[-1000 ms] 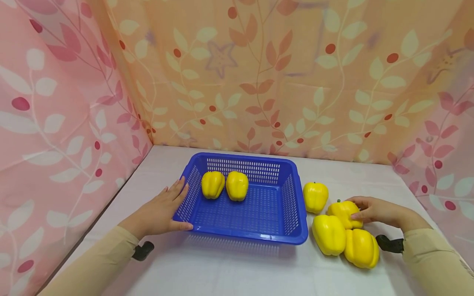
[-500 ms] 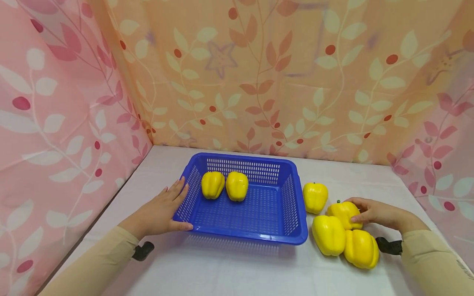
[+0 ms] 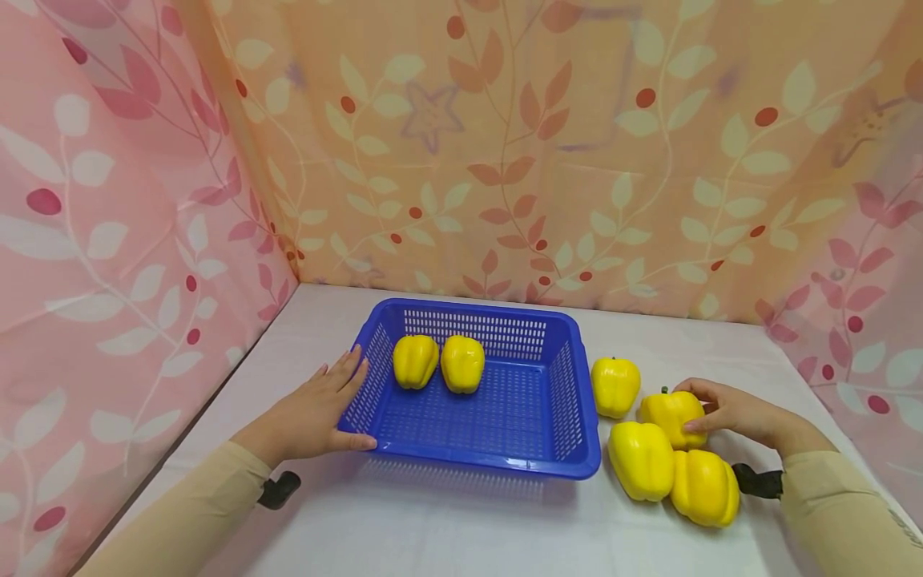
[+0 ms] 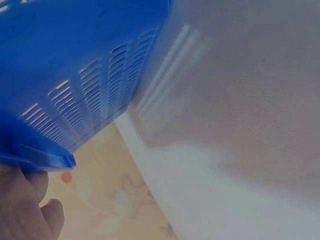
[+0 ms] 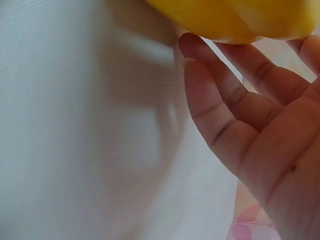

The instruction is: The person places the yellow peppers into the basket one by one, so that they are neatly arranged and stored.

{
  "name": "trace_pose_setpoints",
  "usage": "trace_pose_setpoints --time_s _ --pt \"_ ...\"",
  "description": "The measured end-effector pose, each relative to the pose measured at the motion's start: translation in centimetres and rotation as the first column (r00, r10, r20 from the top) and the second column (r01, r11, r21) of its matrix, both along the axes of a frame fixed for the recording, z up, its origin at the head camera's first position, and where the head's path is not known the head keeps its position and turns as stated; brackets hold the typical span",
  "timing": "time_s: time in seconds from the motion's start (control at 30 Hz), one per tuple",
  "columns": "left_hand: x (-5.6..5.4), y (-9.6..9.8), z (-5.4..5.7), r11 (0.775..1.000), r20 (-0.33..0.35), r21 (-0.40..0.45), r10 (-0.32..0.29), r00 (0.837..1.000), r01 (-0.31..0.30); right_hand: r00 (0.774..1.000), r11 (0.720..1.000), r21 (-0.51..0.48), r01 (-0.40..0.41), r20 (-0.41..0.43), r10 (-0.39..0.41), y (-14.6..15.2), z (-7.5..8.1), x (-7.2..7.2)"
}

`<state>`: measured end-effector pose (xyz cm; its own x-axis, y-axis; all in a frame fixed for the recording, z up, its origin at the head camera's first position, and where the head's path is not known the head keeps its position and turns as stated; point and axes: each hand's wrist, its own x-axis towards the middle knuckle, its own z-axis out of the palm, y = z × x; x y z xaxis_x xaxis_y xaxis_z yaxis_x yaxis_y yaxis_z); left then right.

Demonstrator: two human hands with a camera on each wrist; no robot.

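Observation:
A blue plastic basket point(image 3: 490, 461) with slotted walls stands on the table. My left hand point(image 3: 310, 413) rests on its left rim, fingers spread and fairly straight, thumb at the front left corner. Inside, toward the back left, sit two yellow bell peppers, a left one point(image 3: 415, 361) and a right one point(image 3: 462, 364). Right of the basket, my right hand point(image 3: 735, 417) pinches another yellow bell pepper point(image 3: 672, 417) between thumb and fingers from its right side. In the right wrist view, the fingers point(image 5: 250, 100) lie against the underside of that pepper point(image 5: 235, 20).
Near the held pepper lie more yellow bell peppers: one at the back point(image 3: 615, 387), one in front point(image 3: 641, 461) and one at the front right point(image 3: 705, 487). White cloth point(image 3: 461, 533) covers the table. Patterned curtains point(image 3: 505, 160) close off the back and sides.
The pepper in my right hand has tilted slightly, its stem shifting a little to the right. My left hand and the basket stay in place.

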<state>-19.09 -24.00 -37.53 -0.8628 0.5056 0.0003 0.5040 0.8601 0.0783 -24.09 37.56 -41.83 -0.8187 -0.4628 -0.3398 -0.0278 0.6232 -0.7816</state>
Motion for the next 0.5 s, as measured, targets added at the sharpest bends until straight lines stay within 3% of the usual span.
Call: trace_pose_setpoints --time_s 0.3,0.5 --pt "-0.13 -0.08 -0.3 1.0 -0.001 -0.003 0.001 1.0 -0.001 0.999 0.999 -0.02 0.036 0.004 -0.036 0.35 0.14 -0.16" --pt "-0.13 -0.13 -0.29 1.0 -0.003 -0.005 -0.001 1.0 0.001 0.996 0.999 -0.028 0.019 0.085 -0.017 0.11 0.17 -0.45"
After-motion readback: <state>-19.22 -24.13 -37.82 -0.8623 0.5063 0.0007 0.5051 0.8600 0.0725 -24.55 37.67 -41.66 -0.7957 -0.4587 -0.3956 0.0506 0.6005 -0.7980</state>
